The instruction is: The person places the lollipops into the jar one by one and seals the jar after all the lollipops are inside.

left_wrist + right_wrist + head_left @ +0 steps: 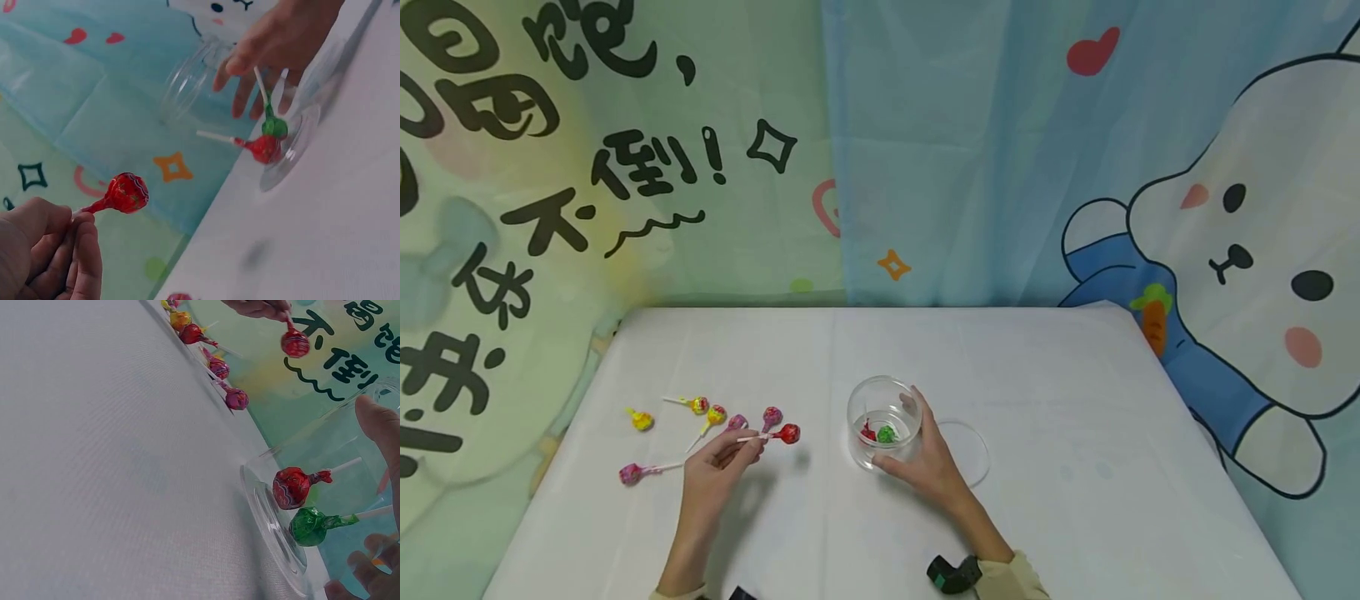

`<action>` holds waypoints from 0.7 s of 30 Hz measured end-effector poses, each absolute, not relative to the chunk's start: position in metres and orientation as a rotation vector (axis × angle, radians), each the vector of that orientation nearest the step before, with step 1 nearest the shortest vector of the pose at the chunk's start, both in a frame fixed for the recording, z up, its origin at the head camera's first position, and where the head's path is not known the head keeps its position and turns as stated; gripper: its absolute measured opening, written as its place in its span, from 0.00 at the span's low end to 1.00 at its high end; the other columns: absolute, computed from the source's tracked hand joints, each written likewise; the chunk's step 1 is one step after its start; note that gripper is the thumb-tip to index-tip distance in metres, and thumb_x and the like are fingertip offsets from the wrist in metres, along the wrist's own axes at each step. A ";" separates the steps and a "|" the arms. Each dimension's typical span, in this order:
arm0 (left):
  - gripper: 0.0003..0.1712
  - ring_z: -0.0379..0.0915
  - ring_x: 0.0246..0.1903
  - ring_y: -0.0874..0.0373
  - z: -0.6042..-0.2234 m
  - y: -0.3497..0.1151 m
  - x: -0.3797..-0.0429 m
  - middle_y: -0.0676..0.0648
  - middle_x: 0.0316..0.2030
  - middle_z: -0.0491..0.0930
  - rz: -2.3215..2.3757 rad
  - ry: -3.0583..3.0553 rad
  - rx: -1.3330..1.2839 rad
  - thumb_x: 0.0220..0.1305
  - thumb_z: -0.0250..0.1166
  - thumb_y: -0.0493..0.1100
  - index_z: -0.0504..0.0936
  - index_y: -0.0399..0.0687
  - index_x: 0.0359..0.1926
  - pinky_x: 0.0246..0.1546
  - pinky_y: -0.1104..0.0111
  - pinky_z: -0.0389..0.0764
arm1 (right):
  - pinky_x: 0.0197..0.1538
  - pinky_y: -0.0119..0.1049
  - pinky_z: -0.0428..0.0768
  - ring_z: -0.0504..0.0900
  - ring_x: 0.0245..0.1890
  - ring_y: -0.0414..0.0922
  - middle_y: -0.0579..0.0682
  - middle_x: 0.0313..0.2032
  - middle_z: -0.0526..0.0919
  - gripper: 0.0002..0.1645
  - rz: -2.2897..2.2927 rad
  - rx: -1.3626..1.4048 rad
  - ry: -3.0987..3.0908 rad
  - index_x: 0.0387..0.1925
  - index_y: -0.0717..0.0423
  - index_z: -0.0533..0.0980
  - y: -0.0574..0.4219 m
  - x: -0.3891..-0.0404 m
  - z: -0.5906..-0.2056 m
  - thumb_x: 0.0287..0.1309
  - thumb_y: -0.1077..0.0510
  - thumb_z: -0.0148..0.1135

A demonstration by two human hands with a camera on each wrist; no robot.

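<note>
Between thumb and fingers my left hand (718,471) pinches the stick of a red-wrapped lollipop (788,433), whose head points to the right above the table. In the left wrist view the same lollipop (128,193) shows close up, its stick mostly covered by the fingers. My right hand (925,462) holds a clear glass jar (863,396) round its right side, thumb toward the front. Inside the jar, a red lollipop (292,487) and a green lollipop (309,526) lie near the bottom, sticks slanting toward the open mouth.
Several lollipops lie on the white table (1060,467) around my left hand, among them a yellow one (642,420) at the far left and a pink one (632,474) nearer. A thin clear ring (987,454) lies right of the jar. A printed curtain (925,150) hangs behind.
</note>
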State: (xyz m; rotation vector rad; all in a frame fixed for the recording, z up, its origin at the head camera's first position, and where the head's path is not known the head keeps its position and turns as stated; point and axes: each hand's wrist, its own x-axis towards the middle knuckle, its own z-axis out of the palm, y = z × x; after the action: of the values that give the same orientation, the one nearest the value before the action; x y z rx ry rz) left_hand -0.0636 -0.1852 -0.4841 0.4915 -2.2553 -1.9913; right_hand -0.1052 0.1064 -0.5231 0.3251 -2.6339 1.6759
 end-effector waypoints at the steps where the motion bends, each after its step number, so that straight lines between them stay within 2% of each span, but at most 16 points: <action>1: 0.18 0.85 0.34 0.59 -0.483 -0.181 -0.065 0.60 0.30 0.86 -1.997 -2.248 0.457 0.59 0.70 0.44 0.83 0.34 0.45 0.38 0.76 0.84 | 0.70 0.64 0.59 0.62 0.71 0.60 0.61 0.70 0.63 0.67 1.678 0.325 -2.632 0.75 0.52 0.45 0.107 -0.105 -0.523 0.41 0.51 0.77; 8: 0.17 0.84 0.34 0.63 -0.472 -0.158 -0.077 0.58 0.33 0.85 -2.016 -2.249 0.328 0.59 0.70 0.44 0.84 0.37 0.44 0.40 0.76 0.83 | 0.70 0.64 0.59 0.63 0.70 0.60 0.61 0.70 0.63 0.67 1.691 0.326 -2.635 0.75 0.52 0.45 0.107 -0.105 -0.524 0.40 0.51 0.78; 15: 0.13 0.83 0.34 0.63 -0.462 -0.137 -0.089 0.43 0.36 0.87 -1.992 -2.286 0.164 0.59 0.70 0.47 0.85 0.45 0.42 0.40 0.73 0.83 | 0.70 0.65 0.59 0.64 0.69 0.59 0.59 0.70 0.63 0.66 1.692 0.294 -2.647 0.75 0.52 0.46 0.105 -0.105 -0.523 0.41 0.51 0.77; 21: 0.08 0.82 0.33 0.62 -0.456 -0.122 -0.095 0.46 0.35 0.88 -1.848 -2.311 -0.076 0.60 0.69 0.44 0.86 0.48 0.40 0.37 0.76 0.83 | 0.69 0.64 0.60 0.65 0.69 0.60 0.60 0.70 0.63 0.67 1.676 0.319 -2.648 0.75 0.53 0.45 0.107 -0.105 -0.524 0.41 0.51 0.78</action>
State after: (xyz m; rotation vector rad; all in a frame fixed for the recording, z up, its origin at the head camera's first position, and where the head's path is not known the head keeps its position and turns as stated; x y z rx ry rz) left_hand -0.0948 -0.1223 -0.4558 -0.0760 -2.3110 -1.8476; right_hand -0.1051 0.1069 -0.5235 0.3193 -2.6476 1.6763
